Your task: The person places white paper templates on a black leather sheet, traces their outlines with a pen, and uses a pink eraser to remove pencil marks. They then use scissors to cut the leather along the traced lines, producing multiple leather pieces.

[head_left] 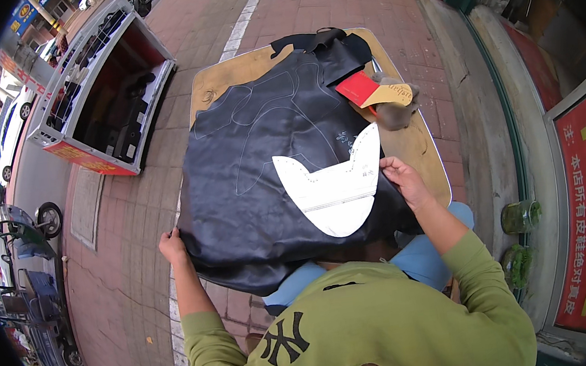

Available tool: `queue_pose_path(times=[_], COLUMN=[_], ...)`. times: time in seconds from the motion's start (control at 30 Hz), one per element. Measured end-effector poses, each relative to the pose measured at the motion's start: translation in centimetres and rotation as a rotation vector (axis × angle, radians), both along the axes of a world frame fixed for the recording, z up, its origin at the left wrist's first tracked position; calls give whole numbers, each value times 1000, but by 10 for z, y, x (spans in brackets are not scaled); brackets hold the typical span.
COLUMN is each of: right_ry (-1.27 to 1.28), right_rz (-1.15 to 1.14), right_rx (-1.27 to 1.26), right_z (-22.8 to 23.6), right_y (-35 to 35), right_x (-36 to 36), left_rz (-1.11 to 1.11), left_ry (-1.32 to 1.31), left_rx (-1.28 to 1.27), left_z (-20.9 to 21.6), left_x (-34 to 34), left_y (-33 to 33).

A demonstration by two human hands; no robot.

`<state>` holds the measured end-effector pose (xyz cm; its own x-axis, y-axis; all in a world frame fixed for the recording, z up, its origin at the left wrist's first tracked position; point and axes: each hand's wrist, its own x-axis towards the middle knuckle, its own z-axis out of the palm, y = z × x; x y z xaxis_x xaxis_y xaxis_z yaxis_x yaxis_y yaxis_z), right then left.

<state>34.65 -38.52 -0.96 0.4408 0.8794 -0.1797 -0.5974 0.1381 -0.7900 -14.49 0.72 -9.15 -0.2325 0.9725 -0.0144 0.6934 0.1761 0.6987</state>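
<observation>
A large sheet of black leather (222, 191) drapes over the table and hangs toward my lap. Pale outlines of curved pieces are drawn on its far half. My left hand (173, 246) is closed on the sheet's left edge, near the front corner. On the right part of the leather lies a white U-shaped pattern piece (339, 203), with small holes along its edges and lines across it. My right hand (407, 181) pinches the right edge of this pattern, thumb and fingers together.
At the table's (436, 167) far right lie black leather scraps (343, 54), a red piece (357, 89), a tan piece (391, 94) and a grey-brown lump (394, 116). A white-framed cart (117, 94) holding dark items stands left. Jars (521, 216) with greenery line the wall at right.
</observation>
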Motion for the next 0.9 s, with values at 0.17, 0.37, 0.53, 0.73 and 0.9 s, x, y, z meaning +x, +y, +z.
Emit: queue_pose_path(times=[0.17, 0.37, 0.53, 0.73, 0.9], right_ry=[-14, -104, -376, -377, -357], right_rz=[56, 261, 323, 448, 469], right_rx=[56, -26, -68, -201, -376], right_z=[-7, -23, -21, -8, -12], right_y=[4, 17, 29, 27, 22], right_x=[-4, 7, 2, 0, 6], left_rz=[39, 44, 61, 69, 67], left_ry=[-44, -30, 0, -15, -2], left_rx=[2, 1, -8, 6, 10], left_z=[5, 5, 3, 0, 2], left_x=[7, 9, 7, 8, 7], left_y=[-5, -8, -6, -6, -8])
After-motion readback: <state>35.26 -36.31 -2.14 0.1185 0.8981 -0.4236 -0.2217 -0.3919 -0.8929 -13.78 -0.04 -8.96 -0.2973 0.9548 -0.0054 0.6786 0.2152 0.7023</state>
